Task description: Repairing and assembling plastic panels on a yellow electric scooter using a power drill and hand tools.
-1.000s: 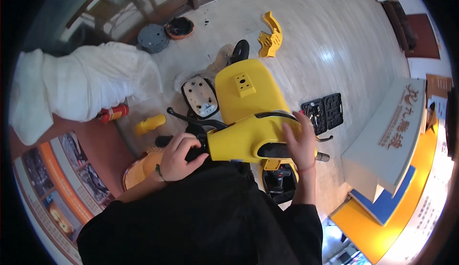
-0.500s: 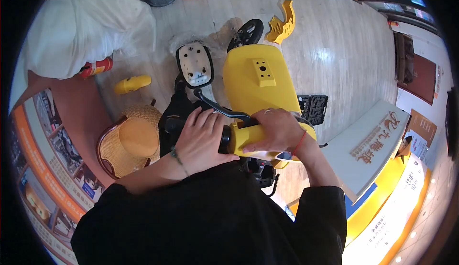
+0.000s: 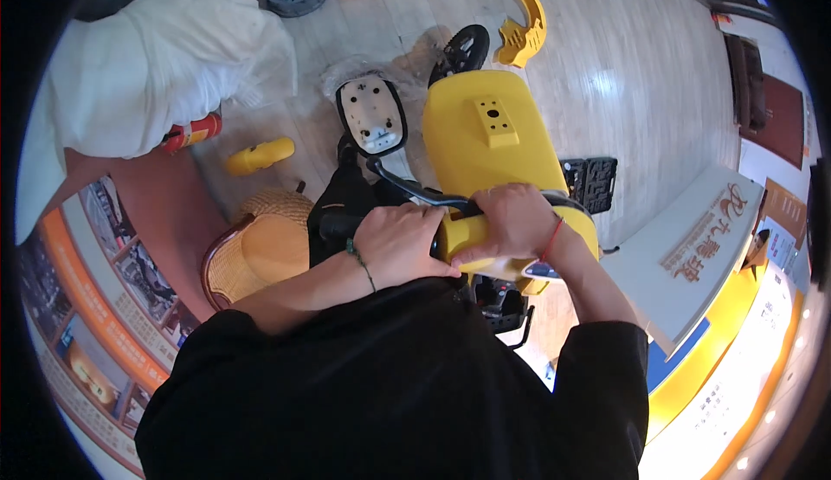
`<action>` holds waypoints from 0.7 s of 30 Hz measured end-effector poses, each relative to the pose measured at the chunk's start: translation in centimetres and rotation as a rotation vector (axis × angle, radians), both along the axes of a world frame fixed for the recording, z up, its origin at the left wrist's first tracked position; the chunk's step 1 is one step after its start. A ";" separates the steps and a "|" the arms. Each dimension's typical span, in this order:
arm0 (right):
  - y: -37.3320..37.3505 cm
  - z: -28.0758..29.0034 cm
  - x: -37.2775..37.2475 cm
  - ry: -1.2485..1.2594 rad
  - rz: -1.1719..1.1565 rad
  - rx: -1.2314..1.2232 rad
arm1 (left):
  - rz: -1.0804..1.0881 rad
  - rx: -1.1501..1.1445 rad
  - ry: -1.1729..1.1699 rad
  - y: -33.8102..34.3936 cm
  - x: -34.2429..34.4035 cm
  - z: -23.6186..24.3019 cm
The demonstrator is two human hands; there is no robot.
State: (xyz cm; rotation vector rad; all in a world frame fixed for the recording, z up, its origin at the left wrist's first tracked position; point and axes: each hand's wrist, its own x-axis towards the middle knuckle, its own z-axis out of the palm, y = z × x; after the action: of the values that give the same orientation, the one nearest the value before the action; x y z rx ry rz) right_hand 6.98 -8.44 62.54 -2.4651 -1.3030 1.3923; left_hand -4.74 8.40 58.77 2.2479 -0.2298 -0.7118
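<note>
A yellow electric scooter with a wide front panel (image 3: 489, 155) stands before me. My left hand (image 3: 400, 242) is closed round the black handlebar grip, which it almost wholly hides, and its thumb lies against the end of the yellow handlebar cover (image 3: 463, 233). The right hand (image 3: 518, 219) clasps that cover from above, with its thumb on the near side and fingers over the far side. A black brake lever (image 3: 415, 187) juts out to the left beyond my left hand. Below the right wrist, a small dark display (image 3: 538, 270) shows in part.
Ahead lie a white-and-black seat-shaped part (image 3: 372, 116), a yellow bracket-like part (image 3: 523, 30) and a small yellow piece (image 3: 260, 157). An open black tool case (image 3: 590, 184) is at right, before a white counter (image 3: 705, 251). A wicker chair (image 3: 268, 251) stands at left.
My left hand has slid right along the grip, closer to the yellow cover, and now hides the black ring. The right hand keeps its hold. The whole view has shifted slightly.
</note>
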 end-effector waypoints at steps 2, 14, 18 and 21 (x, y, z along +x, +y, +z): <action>-0.2 0.1 0.1 -0.003 -0.015 -0.013 | 0.019 -0.023 -0.034 -0.1 0.4 0.1; -8.7 0.8 -0.7 -0.366 -0.698 0.213 | -0.017 0.049 0.038 -0.1 0.6 0.9; -8.9 0.3 -0.2 -0.308 -0.696 0.165 | -0.022 0.051 0.001 -0.1 0.1 1.0; -8.8 -0.7 0.9 -0.291 -0.697 0.098 | -0.041 0.073 0.000 -0.1 0.2 0.7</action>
State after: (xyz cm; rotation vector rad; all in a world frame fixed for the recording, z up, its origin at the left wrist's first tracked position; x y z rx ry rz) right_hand 7.88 -17.26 61.83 -2.7112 -0.4108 0.8025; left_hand -4.50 8.26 59.50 2.3182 -0.2546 -0.7530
